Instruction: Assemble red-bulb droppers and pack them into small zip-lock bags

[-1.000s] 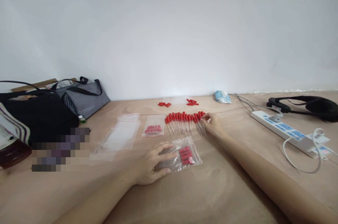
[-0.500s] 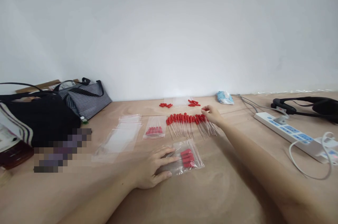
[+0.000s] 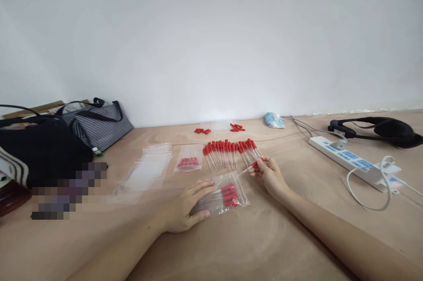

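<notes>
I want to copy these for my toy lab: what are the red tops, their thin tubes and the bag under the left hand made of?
The red tops look like matte rubber, maybe soft plastic: evenly coloured, little shine. Their thin tubes look smooth, see-through: glass or clear plastic. The bag seems thin, glossy plastic film: transparent, wrinkled, with glints.

Bare forearms (image 3: 132, 245) angled inward, left grip (image 3: 185, 206) palm down, thumb (image 3: 200, 217) spread, right grip (image 3: 272, 179) pinched

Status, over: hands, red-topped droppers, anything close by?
Left hand resting on clear bag, red tops inside. Right hand pinching one red-topped dropper. Loose droppers spread just beyond bag.
</notes>
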{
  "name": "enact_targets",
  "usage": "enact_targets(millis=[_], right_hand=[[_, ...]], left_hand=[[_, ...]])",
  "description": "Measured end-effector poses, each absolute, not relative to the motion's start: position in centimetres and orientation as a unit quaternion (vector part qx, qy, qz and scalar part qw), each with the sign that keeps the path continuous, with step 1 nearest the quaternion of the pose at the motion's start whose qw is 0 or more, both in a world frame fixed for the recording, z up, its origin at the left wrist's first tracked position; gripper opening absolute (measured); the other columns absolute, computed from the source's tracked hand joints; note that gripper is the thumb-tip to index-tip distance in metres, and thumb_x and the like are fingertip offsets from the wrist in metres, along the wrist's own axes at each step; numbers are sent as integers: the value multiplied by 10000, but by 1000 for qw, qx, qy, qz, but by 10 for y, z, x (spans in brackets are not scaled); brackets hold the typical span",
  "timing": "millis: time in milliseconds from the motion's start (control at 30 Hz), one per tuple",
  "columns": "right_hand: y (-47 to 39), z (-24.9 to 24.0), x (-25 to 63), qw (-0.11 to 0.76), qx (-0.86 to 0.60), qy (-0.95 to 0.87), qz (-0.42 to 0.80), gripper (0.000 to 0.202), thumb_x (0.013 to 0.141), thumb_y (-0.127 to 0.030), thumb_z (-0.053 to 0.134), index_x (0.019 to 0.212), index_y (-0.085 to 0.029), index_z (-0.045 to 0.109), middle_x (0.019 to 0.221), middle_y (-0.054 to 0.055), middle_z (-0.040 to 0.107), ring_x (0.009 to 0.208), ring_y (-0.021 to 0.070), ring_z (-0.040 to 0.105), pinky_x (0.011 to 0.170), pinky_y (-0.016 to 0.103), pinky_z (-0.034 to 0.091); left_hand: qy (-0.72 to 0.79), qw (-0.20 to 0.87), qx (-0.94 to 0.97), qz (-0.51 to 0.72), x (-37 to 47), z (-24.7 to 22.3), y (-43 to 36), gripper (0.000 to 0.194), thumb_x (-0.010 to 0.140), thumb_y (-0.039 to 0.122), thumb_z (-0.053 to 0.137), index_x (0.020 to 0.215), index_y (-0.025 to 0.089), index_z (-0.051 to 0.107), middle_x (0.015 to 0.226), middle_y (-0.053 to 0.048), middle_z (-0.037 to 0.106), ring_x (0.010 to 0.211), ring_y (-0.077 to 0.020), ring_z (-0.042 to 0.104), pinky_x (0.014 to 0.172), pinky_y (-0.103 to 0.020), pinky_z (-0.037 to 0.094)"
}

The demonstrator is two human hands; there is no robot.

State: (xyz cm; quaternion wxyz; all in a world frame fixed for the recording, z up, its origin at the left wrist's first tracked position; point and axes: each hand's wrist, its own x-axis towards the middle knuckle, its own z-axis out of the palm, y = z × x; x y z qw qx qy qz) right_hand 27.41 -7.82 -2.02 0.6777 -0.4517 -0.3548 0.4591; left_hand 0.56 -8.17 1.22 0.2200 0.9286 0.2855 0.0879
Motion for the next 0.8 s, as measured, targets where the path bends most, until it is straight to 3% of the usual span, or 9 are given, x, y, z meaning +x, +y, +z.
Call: enact_targets(millis=[133,300,467,633,800], right_hand=[[-82,-23,262,617,-454,-407,498,363,603,-461,666,750,-211,447,621,-30,568,532,115,557,527,254,458],[-81,-37,253,528,-481,-550,433,247,588,-386,698,690,-185,596,609,-9,574,542,120,514,518,251,432],[-71,-33,248,484,-474,-626,386,185,664,-381,632,656,-197,652,668,12,599,653,156,544,620,283,449],[-73,-14,255,381,-379,-699,472,268,757,-423,520,772,-192,654,719,10,619,681,149,549,668,290,443],[-81,-16,267,352,-405,-683,496,361,614,-389,691,872,-146,622,724,9,605,585,100,488,580,236,406]], left_hand=[[295,223,925,88,5,10,-82,576,831,355,467,1347,290,218,1397,-49,289,1262,-263,276,1014,-470,270],[295,227,924,92,5,12,-83,576,827,338,473,1344,283,225,1392,-50,298,1264,-261,271,1017,-467,266],[299,224,925,73,8,17,-85,558,837,342,452,1343,286,224,1397,-54,285,1268,-257,265,1015,-467,267],[303,216,924,85,6,9,-83,557,841,343,444,1346,284,218,1414,-53,243,1274,-259,248,1019,-458,265],[319,214,920,80,5,6,-82,554,840,345,441,1346,289,223,1420,-36,230,1284,-261,219,1027,-457,249]])
